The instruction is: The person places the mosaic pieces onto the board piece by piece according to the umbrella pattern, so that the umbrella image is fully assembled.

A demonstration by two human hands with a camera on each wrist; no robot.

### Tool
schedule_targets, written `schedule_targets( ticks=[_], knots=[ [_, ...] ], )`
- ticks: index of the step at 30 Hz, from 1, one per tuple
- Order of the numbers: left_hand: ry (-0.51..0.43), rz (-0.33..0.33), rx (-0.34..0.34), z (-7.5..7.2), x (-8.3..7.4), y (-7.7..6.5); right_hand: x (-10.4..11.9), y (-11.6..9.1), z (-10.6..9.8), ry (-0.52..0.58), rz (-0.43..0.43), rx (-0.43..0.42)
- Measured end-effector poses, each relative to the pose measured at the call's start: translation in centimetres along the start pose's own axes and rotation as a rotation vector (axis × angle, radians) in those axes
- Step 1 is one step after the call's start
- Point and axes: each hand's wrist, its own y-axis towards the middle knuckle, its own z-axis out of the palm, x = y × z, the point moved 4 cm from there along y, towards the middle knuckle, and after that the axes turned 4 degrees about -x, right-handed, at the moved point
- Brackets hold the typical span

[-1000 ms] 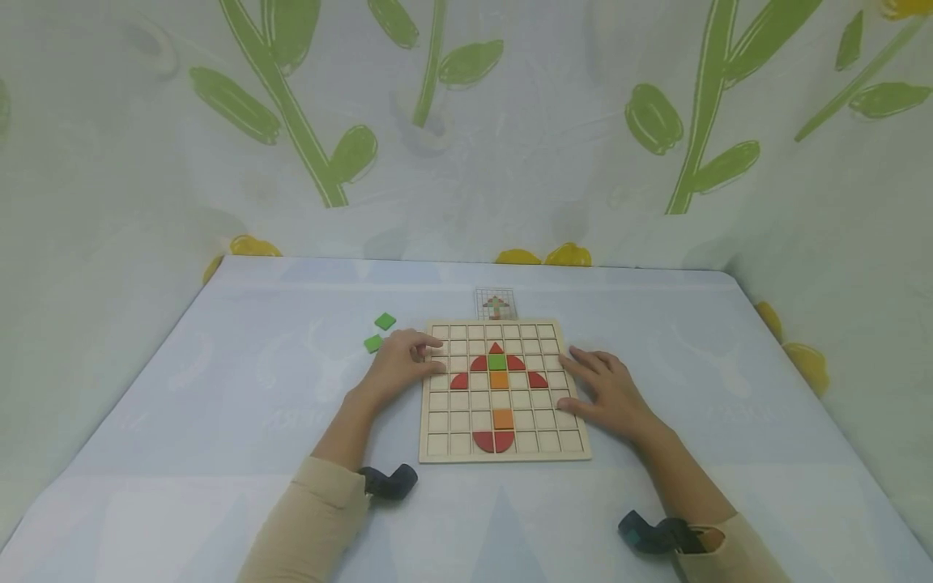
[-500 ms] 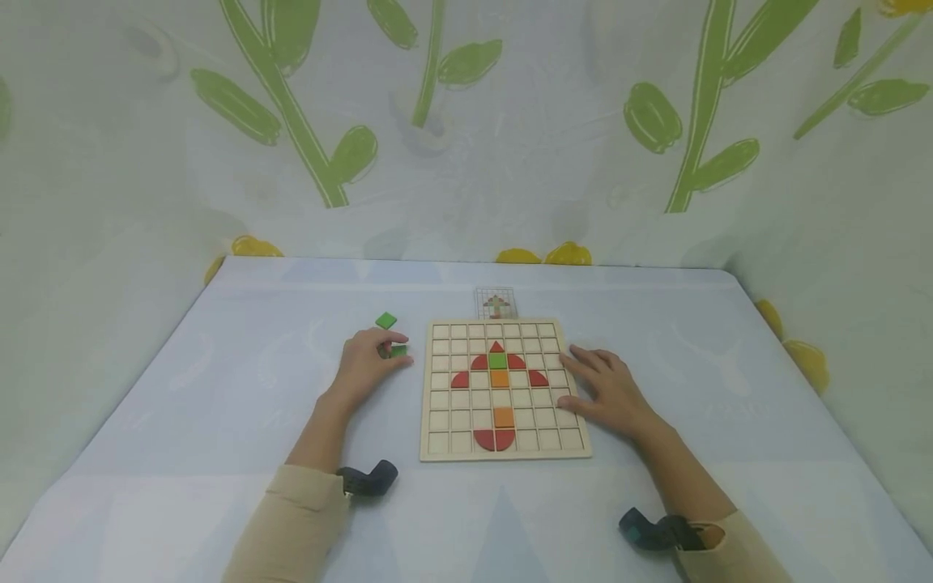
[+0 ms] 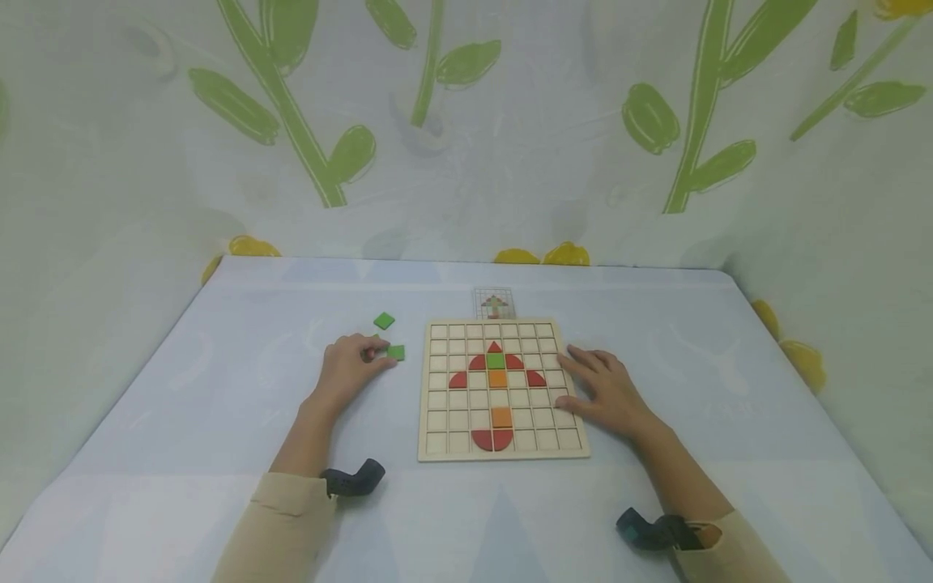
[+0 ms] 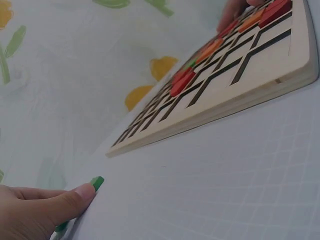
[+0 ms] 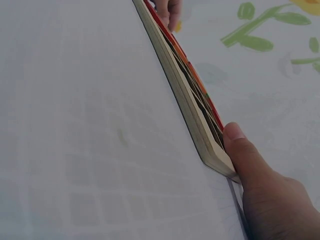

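My left hand (image 3: 350,371) is left of the wooden grid board (image 3: 436,450), pinching a small green square tile (image 3: 396,353) between thumb and fingers. In the left wrist view that tile (image 4: 98,183) sticks out past the thumb tip. My right hand (image 3: 607,390) rests on the board's right edge with its fingers spread; the right wrist view has its thumb (image 5: 235,132) at the board's rim. Red, orange and green pieces are set in the grid, among them a red triangle (image 3: 495,347), an orange square (image 3: 501,417) and a green square (image 3: 495,361).
Behind the left hand lies another green tile (image 3: 384,321); a bit of a further one (image 3: 376,335) shows at its fingers. A small card (image 3: 494,303) with a printed grid picture lies at the board's back edge. A patterned wall (image 3: 510,162) stands behind the table.
My left hand has moved left, from the board's left edge to beside the green tiles, and a green tile now shows at its fingertips. The right hand has stayed on the board.
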Motion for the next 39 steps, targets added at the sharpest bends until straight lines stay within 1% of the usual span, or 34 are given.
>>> schedule_targets(
  ticks=[7,14,21,26,29,35,39],
  knots=[
    [-0.008,0.038,0.003,0.3,-0.1,0.0,0.1,0.0,-0.1,0.001,-0.006,-0.005],
    [-0.044,0.08,0.004,0.7,-0.9,0.0,0.0,0.0,0.1,-0.008,0.0,-0.002],
    [-0.087,0.088,0.031,0.9,-2.0,-0.1,0.0,0.1,0.1,-0.012,0.004,0.003],
    [-0.102,0.099,0.034,1.0,-2.8,0.0,-0.1,0.1,0.1,-0.007,0.007,-0.003],
    [-0.105,0.115,0.039,1.1,-3.4,0.0,-0.1,0.1,0.1,-0.006,0.008,-0.004],
    [-0.078,0.188,0.046,1.8,-4.6,-0.1,0.1,0.1,0.1,0.006,0.003,-0.003],
    [-0.097,0.209,0.053,2.1,-5.4,-0.2,0.2,0.1,-0.1,0.003,0.0,-0.005]
  ],
)
